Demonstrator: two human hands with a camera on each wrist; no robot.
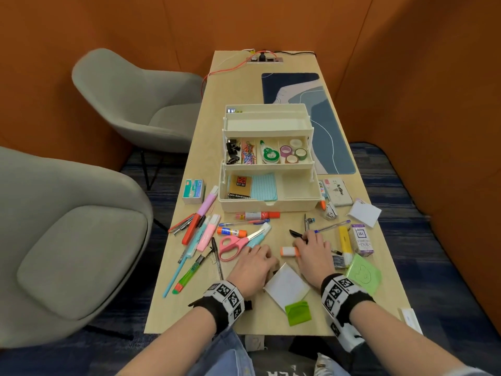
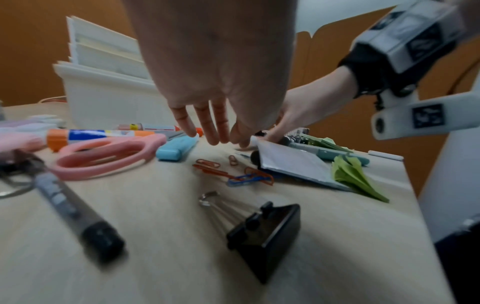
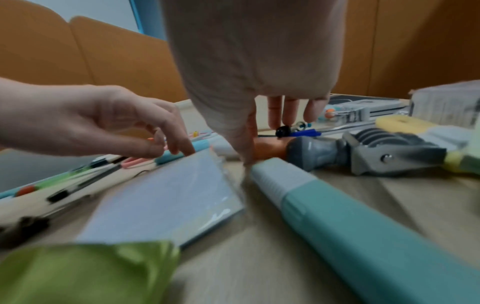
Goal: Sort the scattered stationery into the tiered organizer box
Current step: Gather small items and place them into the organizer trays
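Basically, organizer box [image 1: 268, 158] sits frame center w/ tiers fanned open, so compartments are reachable. Both hands low at bottom center over clutter: left hand [image 1: 253, 270] fingers spread, empty, above paper clips [image 2: 233, 170]; right hand [image 1: 314, 256] fingers loosely apart, thumb down by orange-capped eraser [image 1: 289, 251].

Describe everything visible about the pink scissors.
The scissors have pink plastic handles with two oval loops and short metal blades, which look closed. They lie flat on the table, handles toward the person, blades pointing away and to the right. The blade tips run against a light-blue highlighter. The glue stick lies just behind them. The left hand is close by but does not grip them.
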